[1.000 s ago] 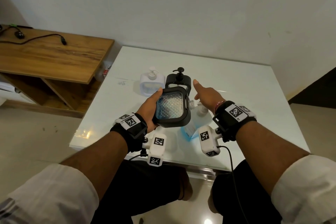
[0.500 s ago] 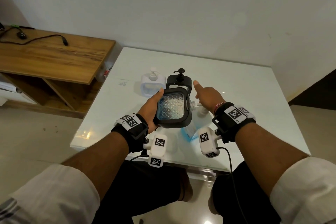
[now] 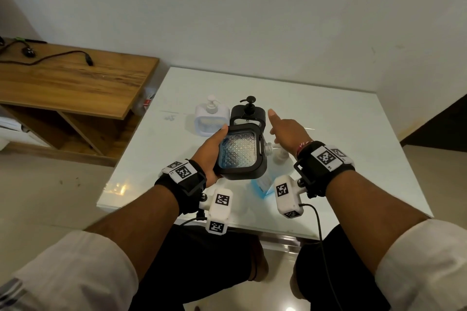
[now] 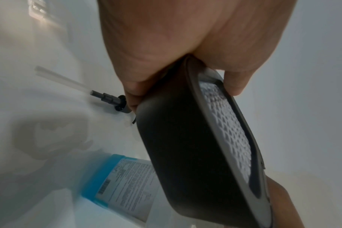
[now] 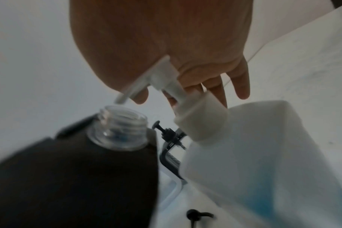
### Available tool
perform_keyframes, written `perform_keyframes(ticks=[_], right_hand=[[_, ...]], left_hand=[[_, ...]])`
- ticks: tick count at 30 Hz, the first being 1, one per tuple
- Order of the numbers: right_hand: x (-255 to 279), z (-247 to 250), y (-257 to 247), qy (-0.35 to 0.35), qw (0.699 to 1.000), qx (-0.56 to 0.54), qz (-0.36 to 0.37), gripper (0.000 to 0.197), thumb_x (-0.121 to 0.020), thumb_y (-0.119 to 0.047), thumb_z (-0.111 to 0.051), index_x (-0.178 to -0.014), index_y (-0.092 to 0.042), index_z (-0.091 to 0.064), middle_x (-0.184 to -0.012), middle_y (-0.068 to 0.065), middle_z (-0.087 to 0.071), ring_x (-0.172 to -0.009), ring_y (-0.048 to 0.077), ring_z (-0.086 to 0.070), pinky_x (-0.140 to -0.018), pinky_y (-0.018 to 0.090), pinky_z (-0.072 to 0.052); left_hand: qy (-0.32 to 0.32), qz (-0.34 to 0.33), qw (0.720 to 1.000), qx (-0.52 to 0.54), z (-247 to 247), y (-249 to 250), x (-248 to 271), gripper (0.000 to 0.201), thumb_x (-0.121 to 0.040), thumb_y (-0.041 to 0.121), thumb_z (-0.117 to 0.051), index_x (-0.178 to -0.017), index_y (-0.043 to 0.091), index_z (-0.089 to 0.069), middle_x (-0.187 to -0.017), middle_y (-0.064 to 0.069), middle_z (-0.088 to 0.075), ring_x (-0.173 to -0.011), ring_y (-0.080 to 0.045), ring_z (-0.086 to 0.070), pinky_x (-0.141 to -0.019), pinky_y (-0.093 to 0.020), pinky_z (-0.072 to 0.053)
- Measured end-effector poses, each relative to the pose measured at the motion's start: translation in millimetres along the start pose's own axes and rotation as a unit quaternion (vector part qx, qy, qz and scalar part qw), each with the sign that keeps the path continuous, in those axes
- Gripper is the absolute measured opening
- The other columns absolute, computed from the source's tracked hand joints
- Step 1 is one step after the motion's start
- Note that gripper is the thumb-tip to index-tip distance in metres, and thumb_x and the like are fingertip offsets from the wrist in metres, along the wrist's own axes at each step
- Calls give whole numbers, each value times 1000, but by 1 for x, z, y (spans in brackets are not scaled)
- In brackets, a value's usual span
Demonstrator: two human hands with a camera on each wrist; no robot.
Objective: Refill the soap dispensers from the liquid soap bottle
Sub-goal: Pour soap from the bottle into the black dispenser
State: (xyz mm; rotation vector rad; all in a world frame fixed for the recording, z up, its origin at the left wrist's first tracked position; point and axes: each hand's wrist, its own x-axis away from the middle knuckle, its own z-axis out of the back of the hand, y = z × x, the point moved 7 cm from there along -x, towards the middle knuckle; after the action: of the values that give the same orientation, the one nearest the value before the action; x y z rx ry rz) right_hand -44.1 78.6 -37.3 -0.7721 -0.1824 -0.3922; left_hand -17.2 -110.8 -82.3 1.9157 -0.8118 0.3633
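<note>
Black-cased dispenser lifted off the white table, tilted on its side, open clear neck pointing right. Left hand wraps its fingers round the case, thumb on the far edge. A little blue liquid pools along the lower edge of the patterned clear window; looks far from full.

Right hand over the soap bottle, fingers mostly extended; a white pump with tube sits against the palm, grip unclear.

Soap bottle stands near edge, just right of the held dispenser, part full of blue.

Judged early: one dispenser opened, its dark pump lying on the table. White dispenser and second black dispenser stand at the far side, pumps on, apparently untouched
</note>
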Motion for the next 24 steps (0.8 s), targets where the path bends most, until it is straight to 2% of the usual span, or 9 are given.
perform_keyframes(ticks=[3, 6, 12, 15, 16, 18, 20, 22, 24], right_hand=[[-4, -10, 12, -16, 999, 13, -30, 73, -97, -63, -26, -112, -4, -66, -116, 13, -65, -102, 28, -59, -84, 34, -37], [-6, -12, 16, -13, 999, 19, -30, 75, -95, -65, -26, -113, -4, -66, -118, 13, -64, -104, 29, -59, -85, 35, -39], [-2, -6, 5, -5, 1000, 17, 0, 76, -98, -62, -20, -112, -2, -66, -117, 15, -65, -107, 30, -58, -97, 39, -41], [-6, -4, 6, -4, 1000, 22, -5, 73, -99, -60, -22, -109, -3, -66, -112, 14, -65, -104, 30, -58, -90, 37, -39], [-7, -6, 9, -7, 1000, 25, -13, 71, -98, -60, -23, -105, -4, -67, -111, 13, -65, -102, 29, -58, -87, 35, -38], [-11, -10, 14, -6, 999, 43, -18, 64, -98, -60, -26, -85, -9, -62, -103, 11, -62, -93, 27, -56, -82, 34, -37], [-12, -13, 17, -1, 998, 61, -20, 57, -97, -61, -25, -67, -17, -44, -94, 10, -55, -86, 26, -51, -80, 34, -36], [-10, -12, 16, 3, 998, 61, -22, 56, -97, -62, -25, -63, -19, -37, -88, 8, -51, -84, 25, -49, -80, 34, -37], [-9, -12, 15, -1, 999, 46, -15, 58, -97, -62, -23, -66, -17, -43, -85, 8, -53, -85, 26, -49, -81, 36, -38]], left_hand=[[2, 8, 1000, -3, 0, -2, -3, 49, -105, 56, -41, -123, 19, -69, -113, -8, -77, -95, -23, -75, -86, -39, -56], [0, 6, 1000, 3, -2, -2, 1, 48, -106, 53, -40, -122, 18, -69, -110, -8, -77, -92, -22, -75, -84, -38, -56], [4, 8, 1000, 0, -1, -4, 4, 53, -105, 56, -43, -132, 17, -66, -124, -11, -73, -104, -26, -72, -95, -40, -55], [6, 6, 1000, 2, 0, -2, 3, 49, -106, 54, -41, -124, 17, -69, -115, -9, -76, -98, -24, -73, -89, -38, -56], [5, 7, 1000, 4, 0, -3, 1, 48, -106, 53, -40, -122, 18, -69, -112, -8, -77, -96, -23, -74, -87, -38, -56], [1, 7, 1000, 1, -1, -4, 1, 47, -107, 52, -40, -122, 18, -68, -109, -7, -78, -93, -21, -75, -83, -37, -57], [-1, 6, 1000, 2, -1, -4, 3, 48, -106, 52, -39, -122, 17, -68, -108, -7, -78, -91, -21, -76, -81, -36, -57], [-1, 1, 1000, 3, -2, -2, 5, 48, -106, 52, -40, -124, 17, -68, -110, -8, -77, -93, -22, -76, -83, -37, -57], [2, 0, 1000, 4, 0, -2, 6, 50, -106, 53, -41, -127, 17, -67, -114, -10, -76, -96, -24, -74, -86, -38, -56]])
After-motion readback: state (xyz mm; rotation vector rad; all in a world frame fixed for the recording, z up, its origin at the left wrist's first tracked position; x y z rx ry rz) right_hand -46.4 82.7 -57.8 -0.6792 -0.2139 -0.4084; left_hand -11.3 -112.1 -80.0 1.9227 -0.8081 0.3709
